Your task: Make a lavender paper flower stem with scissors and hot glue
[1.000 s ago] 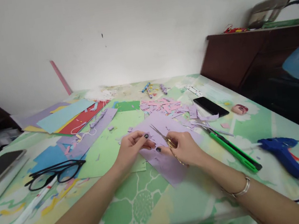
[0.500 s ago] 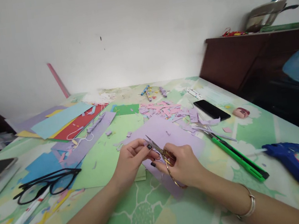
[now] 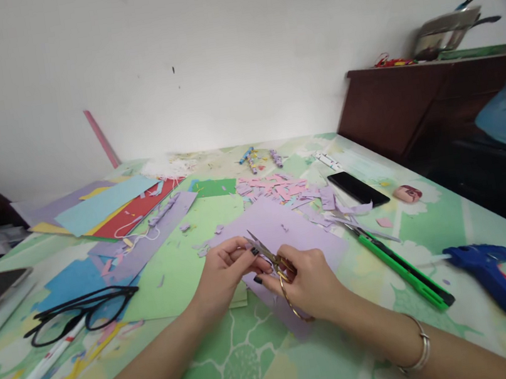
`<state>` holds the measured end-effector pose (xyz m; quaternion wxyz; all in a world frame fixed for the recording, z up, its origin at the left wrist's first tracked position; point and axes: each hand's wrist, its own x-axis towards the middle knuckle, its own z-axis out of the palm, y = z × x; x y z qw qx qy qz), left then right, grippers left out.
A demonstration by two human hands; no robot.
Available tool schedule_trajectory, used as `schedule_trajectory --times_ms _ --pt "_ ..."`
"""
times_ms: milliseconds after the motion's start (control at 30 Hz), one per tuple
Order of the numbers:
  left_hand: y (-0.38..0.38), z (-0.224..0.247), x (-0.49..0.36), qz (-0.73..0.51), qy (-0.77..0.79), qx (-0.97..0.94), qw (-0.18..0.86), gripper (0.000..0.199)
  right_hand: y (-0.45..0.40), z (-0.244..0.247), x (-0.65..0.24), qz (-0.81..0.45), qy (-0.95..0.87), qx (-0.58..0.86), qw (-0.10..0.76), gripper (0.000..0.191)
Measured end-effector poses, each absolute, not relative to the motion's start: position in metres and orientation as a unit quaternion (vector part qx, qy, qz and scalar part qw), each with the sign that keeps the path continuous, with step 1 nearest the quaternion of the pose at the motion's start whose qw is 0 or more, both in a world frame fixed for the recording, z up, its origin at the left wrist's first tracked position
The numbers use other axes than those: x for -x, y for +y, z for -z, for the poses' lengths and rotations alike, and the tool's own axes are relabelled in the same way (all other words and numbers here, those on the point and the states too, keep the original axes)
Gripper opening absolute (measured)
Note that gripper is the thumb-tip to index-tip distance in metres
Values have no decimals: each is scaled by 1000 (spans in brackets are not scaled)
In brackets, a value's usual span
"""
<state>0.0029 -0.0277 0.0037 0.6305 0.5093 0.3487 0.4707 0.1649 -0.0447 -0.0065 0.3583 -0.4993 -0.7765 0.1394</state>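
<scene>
My right hand (image 3: 311, 279) is closed around the gold handles of a small pair of scissors (image 3: 261, 246), whose blades point up and to the left. The blade tips lie right beside the fingers of my left hand (image 3: 227, 269). Thumb and fingers of that hand are pinched together on a small piece of purple paper, mostly hidden by the fingers. Beneath both hands lies a sheet of purple paper (image 3: 281, 223), partly over a light green sheet (image 3: 175, 277). Small purple scraps (image 3: 218, 229) are scattered on the green sheet.
Pink paper scraps (image 3: 276, 185) are heaped behind the purple sheet. To the right are a black phone (image 3: 358, 188), a green box cutter (image 3: 402, 268) and a blue glue gun (image 3: 495, 280). Black glasses (image 3: 86, 312) and coloured sheets (image 3: 103, 205) lie to the left.
The view has tilted up slightly, so everything sits a little lower in the picture. Both hands and the scissors keep almost the same position over the purple sheet.
</scene>
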Motion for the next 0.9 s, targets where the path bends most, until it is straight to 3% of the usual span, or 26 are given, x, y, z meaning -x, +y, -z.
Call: schedule_trajectory --times_ms 900 --pt "-21 -13 9 -414 370 -602 574 11 -40 12 -173 -106 -784 516 329 34"
